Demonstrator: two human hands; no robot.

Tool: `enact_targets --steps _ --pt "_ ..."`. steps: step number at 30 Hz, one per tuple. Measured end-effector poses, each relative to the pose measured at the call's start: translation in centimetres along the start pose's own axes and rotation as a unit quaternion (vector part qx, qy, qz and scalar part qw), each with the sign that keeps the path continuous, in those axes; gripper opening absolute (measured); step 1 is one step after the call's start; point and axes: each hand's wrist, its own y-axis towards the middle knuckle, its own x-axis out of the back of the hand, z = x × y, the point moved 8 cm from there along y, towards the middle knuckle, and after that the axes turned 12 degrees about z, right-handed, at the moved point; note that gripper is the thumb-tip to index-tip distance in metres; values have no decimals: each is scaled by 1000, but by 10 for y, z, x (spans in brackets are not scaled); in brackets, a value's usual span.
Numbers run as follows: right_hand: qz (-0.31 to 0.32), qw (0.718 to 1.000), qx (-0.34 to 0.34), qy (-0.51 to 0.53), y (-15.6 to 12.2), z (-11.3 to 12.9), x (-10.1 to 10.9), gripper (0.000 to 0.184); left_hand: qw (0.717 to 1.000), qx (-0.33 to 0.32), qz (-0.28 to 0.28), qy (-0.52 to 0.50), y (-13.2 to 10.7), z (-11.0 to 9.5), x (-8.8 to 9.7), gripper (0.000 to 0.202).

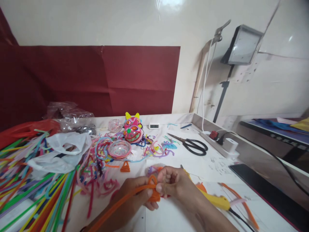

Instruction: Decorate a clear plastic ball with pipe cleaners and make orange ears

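Observation:
My left hand (135, 195) and my right hand (173, 183) meet low in the middle of the view, both pinching an orange pipe cleaner (125, 199). Its long tail runs down-left past my left wrist. At my fingertips it is bent into a small loop (152, 180). A yellow glue gun (214, 199) lies on the white table (217, 164) just right of my right wrist, partly hidden by it. A small orange triangle shape (125, 167) rests on the table beyond my left hand.
A heap of coloured pipe cleaners (26, 180) and a white plastic bag (62, 151) fill the left. A pink mask figure (132, 129), a clear dish (119, 149), black scissors (193, 145), a power strip (223, 141) and a dark tablet (270, 190) lie around.

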Motion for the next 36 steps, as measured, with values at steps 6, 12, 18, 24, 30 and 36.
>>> enact_targets --steps 6,12,18,24,30,36 --pt "3 1000 -4 -9 -1 0 -1 39 1000 2 -13 -8 0 4 1 32" --pt "8 1000 -7 -13 1 -2 -3 37 999 12 -28 26 1 2 -1 30" --pt "4 999 -5 -35 -2 0 -5 32 998 16 -35 52 2 2 -3 30" --pt "-4 997 18 -69 -3 5 -4 22 999 21 -24 42 1 6 -4 27" --pt "-21 997 32 -66 -1 2 -1 26 996 48 -75 22 1 7 3 26" --pt "-7 1000 -2 -26 -6 11 -3 42 995 21 -99 -13 3 6 11 28"
